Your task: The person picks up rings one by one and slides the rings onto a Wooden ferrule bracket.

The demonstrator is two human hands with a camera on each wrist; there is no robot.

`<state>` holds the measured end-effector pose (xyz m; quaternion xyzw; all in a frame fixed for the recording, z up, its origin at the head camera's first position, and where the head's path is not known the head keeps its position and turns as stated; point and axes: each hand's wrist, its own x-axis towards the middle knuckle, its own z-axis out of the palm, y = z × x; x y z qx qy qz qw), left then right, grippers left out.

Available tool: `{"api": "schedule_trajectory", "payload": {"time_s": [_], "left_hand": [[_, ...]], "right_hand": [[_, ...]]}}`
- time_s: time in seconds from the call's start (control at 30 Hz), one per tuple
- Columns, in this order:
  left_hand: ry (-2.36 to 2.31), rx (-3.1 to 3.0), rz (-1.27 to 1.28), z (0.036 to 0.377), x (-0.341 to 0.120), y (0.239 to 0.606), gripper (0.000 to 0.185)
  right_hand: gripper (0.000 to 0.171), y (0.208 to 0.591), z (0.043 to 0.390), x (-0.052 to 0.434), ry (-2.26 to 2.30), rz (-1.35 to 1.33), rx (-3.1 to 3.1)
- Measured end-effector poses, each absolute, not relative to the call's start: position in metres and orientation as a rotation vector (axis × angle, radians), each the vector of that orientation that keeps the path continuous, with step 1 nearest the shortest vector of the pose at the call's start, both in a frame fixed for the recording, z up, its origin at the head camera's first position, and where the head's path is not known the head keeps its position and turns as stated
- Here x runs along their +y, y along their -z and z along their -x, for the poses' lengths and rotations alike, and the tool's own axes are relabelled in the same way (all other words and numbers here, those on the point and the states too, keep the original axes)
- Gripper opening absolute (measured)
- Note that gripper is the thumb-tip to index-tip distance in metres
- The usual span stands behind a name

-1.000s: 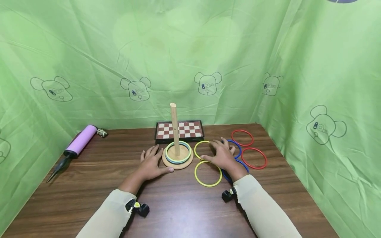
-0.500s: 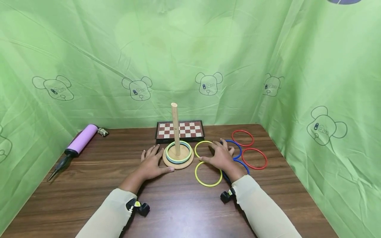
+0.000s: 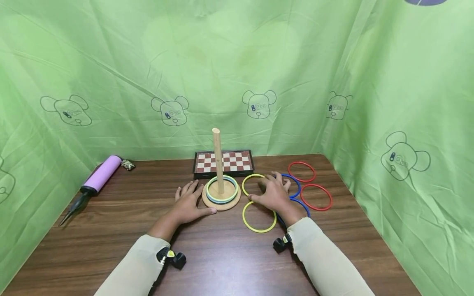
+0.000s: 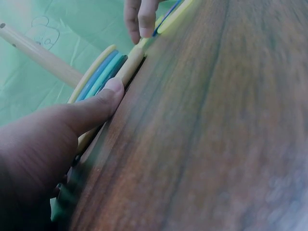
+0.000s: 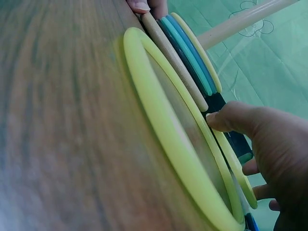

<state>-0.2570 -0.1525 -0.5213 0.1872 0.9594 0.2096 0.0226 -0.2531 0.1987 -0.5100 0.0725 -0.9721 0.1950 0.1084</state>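
A wooden peg stand (image 3: 221, 200) with its upright peg (image 3: 217, 156) carries yellow-green and blue rings round its base. My left hand (image 3: 189, 200) lies flat beside it, and its thumb (image 4: 111, 91) touches the base rim. My right hand (image 3: 274, 194) sits on the far yellow ring (image 3: 253, 176), fingers curled in; in the right wrist view this ring runs between thumb (image 5: 226, 118) and fingers. A second yellow ring (image 3: 259, 231) (image 5: 166, 132) lies flat just in front of it.
Two blue rings (image 3: 298, 187) and two red rings (image 3: 301, 162) lie right of my right hand. A chessboard (image 3: 238, 160) sits behind the stand. A purple pump (image 3: 101, 174) and a small object (image 3: 127, 165) lie far left. Green cloth walls close three sides.
My right hand has slid a little left and its spread fingers have curled in over the far yellow ring. The left hand and the stand have not moved.
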Motion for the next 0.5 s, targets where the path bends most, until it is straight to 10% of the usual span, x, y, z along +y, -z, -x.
{"api": "schedule_trajectory", "payload": {"time_s": [0.5], "left_hand": [[-0.665,2.967,-0.569,0.2554,-0.1527,0.5209,0.120]], "right_hand": [[0.083,0.5013,0.2491,0.1932,-0.548,-0.245,-2.683]]}}
